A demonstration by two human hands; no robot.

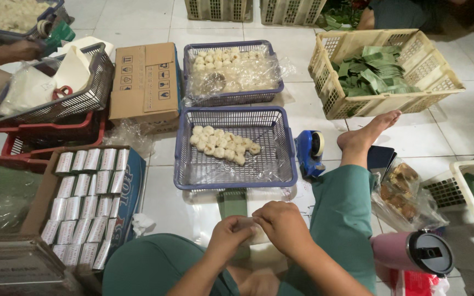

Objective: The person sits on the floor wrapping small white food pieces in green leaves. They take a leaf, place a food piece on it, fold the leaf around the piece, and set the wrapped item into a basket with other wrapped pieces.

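Note:
My left hand (227,237) and my right hand (283,225) meet low in the head view, fingers pinched together on a small pale wrapped piece (246,223). A green leaf strip (232,203) lies on the floor just beyond them. Straight ahead stands a blue plastic basket (286,164) lined with clear film, holding a cluster of small white dumplings (221,145). Behind it a second blue basket (188,55) is heaped with more white pieces under plastic wrap.
A blue tape dispenser (309,152) sits right of the basket. A cardboard box of white wrapped packets (86,203) is at left, a brown carton (145,82) beyond it. A beige crate of green leaves (379,71) stands far right. A pink tumbler (412,251) lies by my knee.

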